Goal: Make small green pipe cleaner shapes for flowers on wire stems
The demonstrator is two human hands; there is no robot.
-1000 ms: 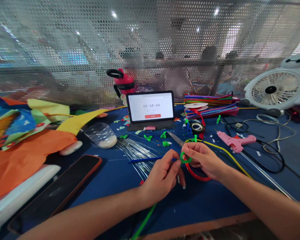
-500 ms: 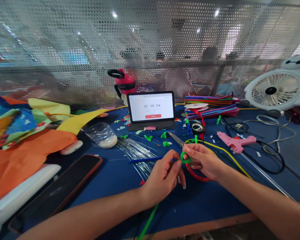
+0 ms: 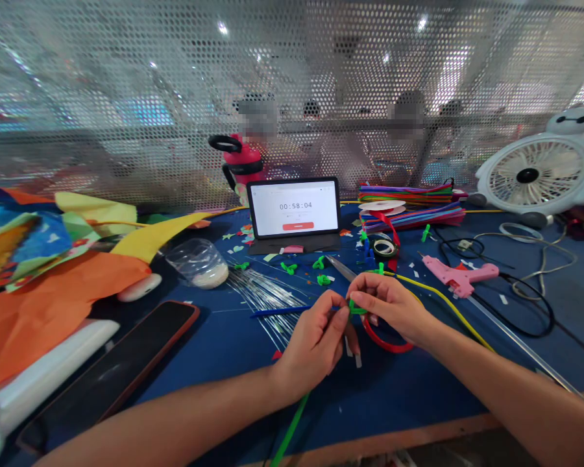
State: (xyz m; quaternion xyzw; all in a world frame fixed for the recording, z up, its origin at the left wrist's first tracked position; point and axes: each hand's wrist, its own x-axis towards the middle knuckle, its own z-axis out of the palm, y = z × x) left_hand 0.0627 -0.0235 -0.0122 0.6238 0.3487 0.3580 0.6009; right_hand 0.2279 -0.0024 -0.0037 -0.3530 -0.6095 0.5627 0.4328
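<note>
Between my fingertips is a bent green pipe cleaner (image 3: 357, 309), partly covered by the fingers. My left hand (image 3: 316, 344) pinches one end of it. From the other side my right hand (image 3: 387, 303) has thumb and fingers closed on it. A long green strip (image 3: 292, 431) hangs down below my left hand toward the table edge. Just beyond my right hand lie the scissors, their blades (image 3: 340, 267) pointing away to the left and a red handle (image 3: 392, 346) under the hand. Small twisted green pieces (image 3: 320, 263) lie beyond my hands.
Thin silvery wires (image 3: 267, 295) and a blue pen (image 3: 282, 311) lie left of centre. A pink glue gun (image 3: 460, 275) with its cable is at right. A tablet (image 3: 294, 207) showing a timer stands behind, a phone (image 3: 121, 357) lies left, and a fan (image 3: 535, 172) stands far right.
My right hand has shifted slightly left toward my left hand. The rounded green loop between my fingers now looks flatter and more angular.
</note>
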